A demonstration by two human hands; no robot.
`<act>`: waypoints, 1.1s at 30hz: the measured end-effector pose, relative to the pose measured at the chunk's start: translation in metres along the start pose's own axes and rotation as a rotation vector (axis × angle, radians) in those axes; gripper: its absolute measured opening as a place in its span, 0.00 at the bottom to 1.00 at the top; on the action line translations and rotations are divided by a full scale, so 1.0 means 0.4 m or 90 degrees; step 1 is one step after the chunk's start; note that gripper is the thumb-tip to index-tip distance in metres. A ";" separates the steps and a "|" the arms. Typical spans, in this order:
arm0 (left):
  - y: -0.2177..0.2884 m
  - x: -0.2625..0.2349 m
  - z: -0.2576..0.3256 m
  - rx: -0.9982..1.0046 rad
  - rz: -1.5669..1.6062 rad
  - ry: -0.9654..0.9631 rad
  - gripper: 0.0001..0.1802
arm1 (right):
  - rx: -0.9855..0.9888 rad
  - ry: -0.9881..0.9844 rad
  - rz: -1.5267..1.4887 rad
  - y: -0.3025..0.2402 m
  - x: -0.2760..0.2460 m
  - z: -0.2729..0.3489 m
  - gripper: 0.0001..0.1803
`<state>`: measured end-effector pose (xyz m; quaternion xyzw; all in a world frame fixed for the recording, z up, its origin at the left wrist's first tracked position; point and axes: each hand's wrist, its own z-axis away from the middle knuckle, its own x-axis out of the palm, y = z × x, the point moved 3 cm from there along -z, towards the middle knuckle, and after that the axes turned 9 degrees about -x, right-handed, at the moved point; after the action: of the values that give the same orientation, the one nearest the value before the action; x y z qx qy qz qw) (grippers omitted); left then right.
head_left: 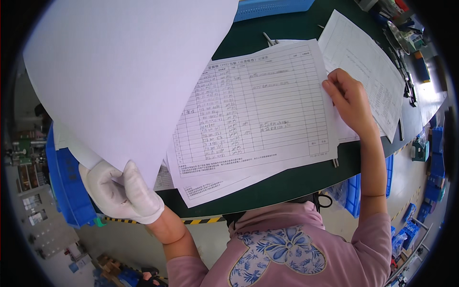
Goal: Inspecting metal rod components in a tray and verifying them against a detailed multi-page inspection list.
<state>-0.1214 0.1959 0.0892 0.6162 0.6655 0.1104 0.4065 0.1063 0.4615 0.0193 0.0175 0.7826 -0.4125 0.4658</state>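
My left hand (122, 191), in a white glove, pinches the lower corner of a large blank-looking white sheet of paper (119, 71). That sheet is lifted toward the camera and covers the upper left of the view. Beside it a printed form (253, 110) with a ruled table and handwritten entries lies over other papers. My bare right hand (351, 98) has its fingers curled, the thumb at the form's upper right edge. The form's left part is hidden behind the lifted sheet.
Under the papers is a dark green table (201, 205). More printed sheets (366, 71) lie to the right, with tools (404, 76) beyond them. A blue tray (272, 8) stands at the far edge, a blue bin (69, 186) at the left.
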 end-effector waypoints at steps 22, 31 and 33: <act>0.088 0.133 0.044 0.267 0.201 -0.754 0.15 | 0.157 0.017 -0.393 0.029 0.003 -0.011 0.18; 0.002 0.163 0.030 0.129 -0.069 -0.468 0.08 | -0.018 -0.007 -0.190 -0.003 0.016 -0.019 0.13; -0.016 0.160 0.030 0.103 -0.072 -0.452 0.11 | -0.045 -0.005 -0.217 -0.020 0.019 -0.022 0.13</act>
<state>-0.1121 0.2486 0.0513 0.6085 0.5225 -0.1862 0.5675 0.0925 0.4596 0.0207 -0.1333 0.7864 -0.4581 0.3924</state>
